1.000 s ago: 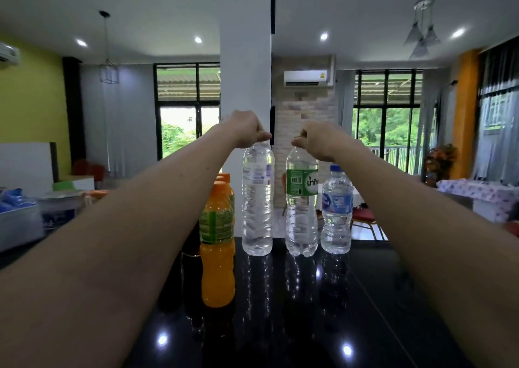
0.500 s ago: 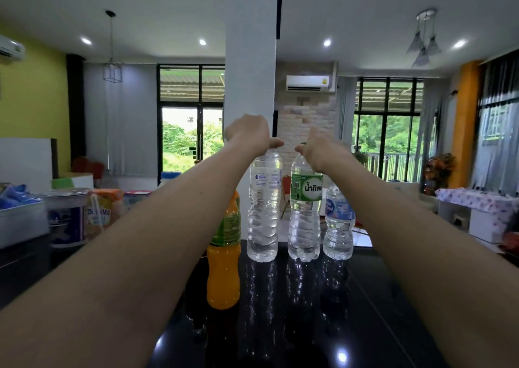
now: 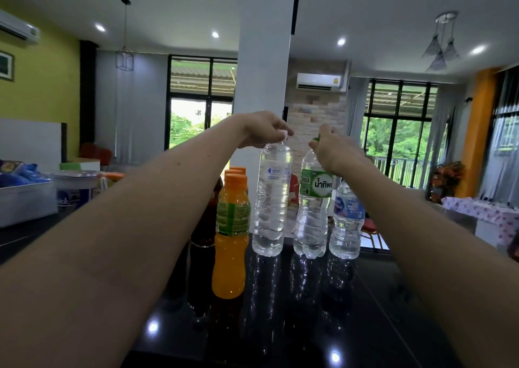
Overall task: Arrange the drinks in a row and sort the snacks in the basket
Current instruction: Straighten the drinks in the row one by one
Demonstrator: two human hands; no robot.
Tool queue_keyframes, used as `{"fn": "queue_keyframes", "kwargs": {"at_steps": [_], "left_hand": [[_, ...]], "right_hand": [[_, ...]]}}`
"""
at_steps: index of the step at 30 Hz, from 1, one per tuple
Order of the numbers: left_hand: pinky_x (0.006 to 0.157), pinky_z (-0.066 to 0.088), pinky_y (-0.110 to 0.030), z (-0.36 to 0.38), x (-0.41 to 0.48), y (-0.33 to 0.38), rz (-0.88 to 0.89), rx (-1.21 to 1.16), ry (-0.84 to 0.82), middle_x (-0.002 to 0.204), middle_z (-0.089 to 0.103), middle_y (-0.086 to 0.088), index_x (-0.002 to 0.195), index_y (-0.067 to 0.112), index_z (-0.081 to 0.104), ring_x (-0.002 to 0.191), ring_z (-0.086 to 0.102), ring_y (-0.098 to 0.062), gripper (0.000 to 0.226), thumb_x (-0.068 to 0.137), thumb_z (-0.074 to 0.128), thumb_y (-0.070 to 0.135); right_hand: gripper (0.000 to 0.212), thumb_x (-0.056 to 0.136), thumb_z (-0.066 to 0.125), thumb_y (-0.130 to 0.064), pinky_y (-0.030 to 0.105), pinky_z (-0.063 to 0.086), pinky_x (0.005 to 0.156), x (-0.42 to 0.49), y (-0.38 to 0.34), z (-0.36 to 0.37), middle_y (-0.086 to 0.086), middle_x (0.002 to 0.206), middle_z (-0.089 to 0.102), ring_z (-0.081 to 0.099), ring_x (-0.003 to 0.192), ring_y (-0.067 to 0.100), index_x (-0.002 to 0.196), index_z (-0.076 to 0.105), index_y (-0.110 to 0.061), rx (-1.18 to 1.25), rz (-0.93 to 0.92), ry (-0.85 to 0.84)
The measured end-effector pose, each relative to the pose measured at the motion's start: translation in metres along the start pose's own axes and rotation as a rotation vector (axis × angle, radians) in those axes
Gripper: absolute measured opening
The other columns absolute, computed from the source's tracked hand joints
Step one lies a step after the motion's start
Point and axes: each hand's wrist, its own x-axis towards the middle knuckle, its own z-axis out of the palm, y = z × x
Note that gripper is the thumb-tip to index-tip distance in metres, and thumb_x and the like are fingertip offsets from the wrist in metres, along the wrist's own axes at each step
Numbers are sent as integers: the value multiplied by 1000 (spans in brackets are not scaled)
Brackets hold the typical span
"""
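Three water bottles stand upright in a row along the far edge of the glossy black tabletop (image 3: 280, 320), close together but apart. The left grip (image 3: 264, 131) comes down from above on the leftmost, the white-capped bottle (image 3: 271, 199), with fingers and thumb curled round its cap. The right grip (image 3: 334, 151) is closed the same way on the green cap of the middle one, the green-labelled bottle (image 3: 311, 210). Both bottles have their bases on the tabletop. The blue-labelled bottle (image 3: 346, 221), shorter than the other two, stands just beside the green-labelled one at the right end of the row, partly behind the right forearm.

Nearer the camera and to the left of the row, the orange juice bottle (image 3: 231, 238) stands upright. A second orange cap (image 3: 238, 169) shows just behind it. A dark bottle (image 3: 202, 227) stands to its left, mostly hidden by the left forearm.

Well off beyond the left edge of the tabletop sits a white bin (image 3: 26, 207) holding blue packets (image 3: 26, 172), with a white tub (image 3: 75, 183) beside it.
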Motion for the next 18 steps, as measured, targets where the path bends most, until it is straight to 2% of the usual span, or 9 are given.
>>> {"fn": "queue_keyframes", "kwargs": {"at_steps": [3, 5, 7, 9, 11, 13, 16, 18], "left_hand": [[82, 51, -29, -1, 4, 0, 11, 125, 111, 123, 62, -11, 126, 6, 59, 96, 57, -19, 33, 96, 52, 18], [78, 53, -30, 2, 9, -2, 11, 184, 168, 115, 66, -11, 116, 4, 66, 87, 60, -20, 31, 92, 58, 23], [79, 54, -33, 7, 12, -5, 4, 285, 249, 109, 70, -7, 108, 7, 70, 83, 64, -20, 35, 88, 62, 35], [81, 56, -36, 12, 12, -6, -14, 361, 330, 102, 71, -6, 103, 10, 71, 84, 66, -22, 41, 84, 64, 46], [79, 56, -37, 16, 13, -5, -35, 383, 378, 96, 70, -7, 101, 9, 70, 83, 66, -24, 47, 81, 65, 51], [76, 56, -35, 17, 12, -4, -54, 404, 396, 93, 69, -9, 99, 8, 69, 80, 66, -24, 49, 80, 65, 53], [70, 53, -33, 18, 9, -3, -72, 407, 399, 87, 68, -9, 96, 8, 69, 76, 64, -24, 49, 80, 64, 53], [72, 55, -35, 18, 8, -3, -69, 370, 378, 89, 68, -8, 98, 7, 69, 75, 64, -23, 48, 82, 62, 52]], "right_hand": [[24, 101, 40, -20, 29, 39, 57, 4, -1, -2, 11, 105, 61, 53, 78, 20, 122, 48, -11, -64, -40, -18], [18, 100, 43, -19, 29, 41, 59, 5, -1, -4, 4, 91, 59, 53, 74, 18, 110, 56, -12, -32, -54, -46], [17, 100, 44, -17, 28, 41, 64, 6, 0, -6, 0, 86, 55, 52, 74, 16, 108, 58, -11, -6, -66, -79], [20, 99, 42, -15, 28, 42, 68, 5, 1, -10, 5, 97, 60, 51, 77, 16, 111, 58, -9, -10, -76, -106], [27, 98, 40, -12, 31, 44, 78, 3, 1, -14, 11, 115, 61, 52, 89, 20, 120, 56, -8, -9, -78, -130], [31, 98, 40, -10, 32, 46, 83, 2, 2, -15, 12, 120, 59, 52, 95, 21, 126, 53, -8, -2, -84, -143], [27, 98, 43, -12, 25, 40, 63, 3, 4, -15, 7, 108, 59, 51, 83, 17, 121, 55, -9, -25, -91, -135], [22, 98, 45, -14, 25, 37, 59, 4, 6, -16, 6, 104, 60, 50, 77, 15, 116, 57, -10, -32, -84, -126]]}}
